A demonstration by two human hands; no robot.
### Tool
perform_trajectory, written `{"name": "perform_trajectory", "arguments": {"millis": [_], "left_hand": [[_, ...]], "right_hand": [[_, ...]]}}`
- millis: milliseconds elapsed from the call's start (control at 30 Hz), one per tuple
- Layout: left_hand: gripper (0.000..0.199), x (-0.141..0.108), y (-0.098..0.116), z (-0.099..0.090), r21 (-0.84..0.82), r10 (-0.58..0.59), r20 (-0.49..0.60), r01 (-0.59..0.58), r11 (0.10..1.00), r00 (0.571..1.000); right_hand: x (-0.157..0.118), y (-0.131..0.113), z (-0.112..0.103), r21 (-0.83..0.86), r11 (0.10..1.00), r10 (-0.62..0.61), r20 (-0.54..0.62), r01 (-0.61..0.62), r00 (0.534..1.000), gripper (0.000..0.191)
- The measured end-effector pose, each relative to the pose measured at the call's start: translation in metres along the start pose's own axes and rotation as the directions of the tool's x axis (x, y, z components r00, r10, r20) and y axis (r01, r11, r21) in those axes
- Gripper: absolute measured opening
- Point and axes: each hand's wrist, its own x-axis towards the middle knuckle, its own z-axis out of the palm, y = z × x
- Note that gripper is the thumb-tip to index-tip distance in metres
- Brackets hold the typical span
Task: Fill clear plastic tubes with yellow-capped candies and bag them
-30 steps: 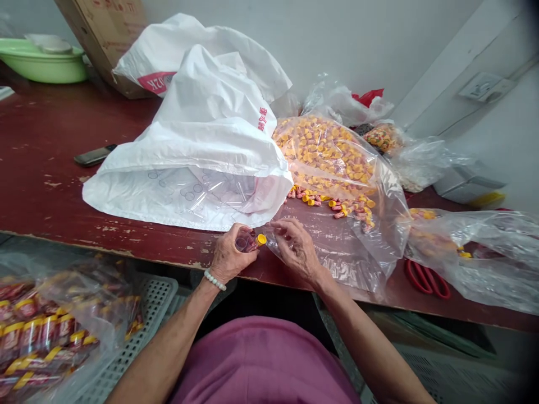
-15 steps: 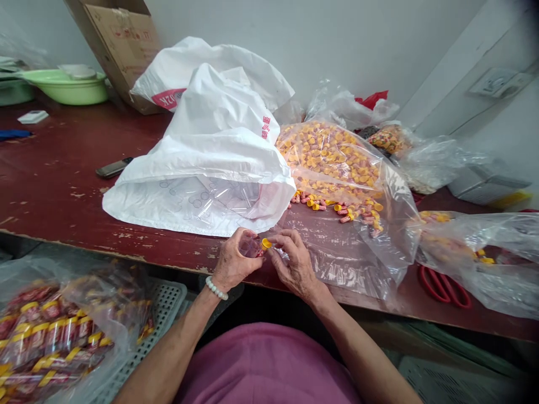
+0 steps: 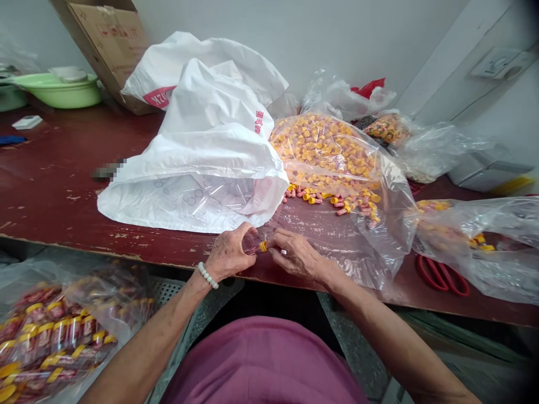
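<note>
At the table's front edge, my left hand point(image 3: 225, 251) is curled round a clear plastic tube point(image 3: 249, 242). A small yellow-capped vial point(image 3: 263, 246) sits at the tube's right end, and the fingertips of my right hand point(image 3: 295, 253) are pinched on it. How far the vial is inside the tube is hidden by my fingers. Just beyond my hands lies an open white sack point(image 3: 202, 146), with several clear tubes point(image 3: 200, 193) in its mouth. To its right, a clear plastic bag point(image 3: 396, 185) holds many yellow-capped vials point(image 3: 324, 148), some spilling out towards me.
Red-handled scissors point(image 3: 442, 275) lie on the dark red table point(image 3: 50, 207) at right, beside another clear bag point(image 3: 501, 224). Low at left, a bag of filled yellow-capped tubes point(image 3: 54, 331) stands by a perforated crate point(image 3: 168, 292). A green basin point(image 3: 63, 95) and cardboard box point(image 3: 109, 45) are at back left.
My right fingers, spread beside the yellow cap before, have closed on it. The tube and vial have turned more level. The view has shifted slightly.
</note>
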Motion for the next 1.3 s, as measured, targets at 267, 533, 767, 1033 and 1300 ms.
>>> {"name": "perform_trajectory", "arguments": {"millis": [267, 533, 767, 1033, 1300], "left_hand": [[0.037, 0.016, -0.001, 0.004, -0.076, 0.019, -0.022, -0.021, 0.997, 1.0], [0.039, 0.04, 0.031, 0.029, -0.296, 0.066, -0.059, -0.08, 0.952, 0.996], [0.036, 0.027, 0.009, 0.043, -0.59, -0.092, 0.014, 0.083, 0.803, 0.996], [0.035, 0.016, 0.016, 0.05, -0.646, -0.16, 0.01, 0.129, 0.752, 0.987], [0.031, 0.014, 0.012, 0.051, -0.657, -0.141, -0.03, 0.087, 0.749, 0.99]], "right_hand": [[-0.008, 0.008, 0.001, 0.235, 0.966, 0.148, -0.154, -0.11, 0.977, 0.012], [-0.038, 0.029, -0.013, 0.531, 0.786, 0.552, -0.373, -0.317, 0.746, 0.022], [-0.112, 0.095, -0.079, -0.066, 0.685, 0.577, -0.558, -0.725, 0.596, 0.016], [-0.009, 0.127, -0.037, -0.298, 0.708, 0.513, -0.405, -0.64, 0.757, 0.021], [0.005, 0.115, -0.03, -0.054, 0.777, 0.542, -0.452, -0.628, 0.709, 0.016]]}}
